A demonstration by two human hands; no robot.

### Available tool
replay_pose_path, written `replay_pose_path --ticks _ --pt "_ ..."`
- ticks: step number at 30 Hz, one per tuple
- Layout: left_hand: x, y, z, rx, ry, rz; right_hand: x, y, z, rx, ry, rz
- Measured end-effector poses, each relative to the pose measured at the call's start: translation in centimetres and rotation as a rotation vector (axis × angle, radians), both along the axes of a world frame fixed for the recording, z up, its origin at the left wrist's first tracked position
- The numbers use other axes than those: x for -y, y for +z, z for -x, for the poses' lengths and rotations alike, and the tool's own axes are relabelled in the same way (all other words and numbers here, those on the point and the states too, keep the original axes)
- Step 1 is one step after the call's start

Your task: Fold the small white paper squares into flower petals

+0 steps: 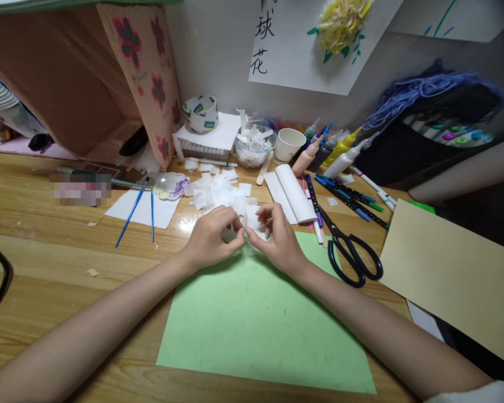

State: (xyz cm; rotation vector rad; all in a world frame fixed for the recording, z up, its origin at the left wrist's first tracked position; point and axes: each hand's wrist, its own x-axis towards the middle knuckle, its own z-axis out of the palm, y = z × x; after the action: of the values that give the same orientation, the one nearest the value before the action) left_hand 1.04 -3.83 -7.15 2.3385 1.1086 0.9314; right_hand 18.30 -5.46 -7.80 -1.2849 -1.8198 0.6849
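Both my hands meet over the far edge of a green sheet of paper [260,319]. My left hand [214,238] is closed, thumb and forefinger pinched at the edge of a thin white paper piece [254,215]. On the other side my right hand [279,240] has its fingers curled around the same white piece, thumb against it. Just beyond the hands lies a loose heap of white paper pieces [220,190]. To the right of my right hand, black-handled scissors [355,260] rest partly on the green sheet.
Behind the heap stand a bowl of paper scraps [255,148], a paper cup [289,145] and paint bottles [306,159]. Markers [348,196] and a rolled white paper [292,193] lie at right. Paintbrushes [152,215] and a palette [171,186] lie left; yellow card [453,274] sits far right.
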Motion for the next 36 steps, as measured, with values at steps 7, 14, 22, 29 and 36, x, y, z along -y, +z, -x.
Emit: replay_pose_path --ticks 7,14,22,29,36 --pt "0.0 0.1 -0.1 -0.007 -0.012 0.005 -0.2 0.3 -0.1 0.074 0.088 0.009" --pt "-0.1 0.3 -0.2 0.022 0.056 0.052 -0.4 -0.3 -0.4 -0.084 -0.009 0.129" --pt "-0.2 0.2 -0.2 0.091 0.259 0.120 -0.6 -0.5 -0.4 -0.188 -0.084 0.200" --pt "-0.7 -0.4 0.2 0.103 0.566 0.173 -0.9 -1.0 -0.4 -0.289 -0.151 0.206" --pt "-1.0 -0.9 0.2 -0.084 0.603 -0.020 -0.5 -1.0 -0.3 -0.316 -0.058 0.177"
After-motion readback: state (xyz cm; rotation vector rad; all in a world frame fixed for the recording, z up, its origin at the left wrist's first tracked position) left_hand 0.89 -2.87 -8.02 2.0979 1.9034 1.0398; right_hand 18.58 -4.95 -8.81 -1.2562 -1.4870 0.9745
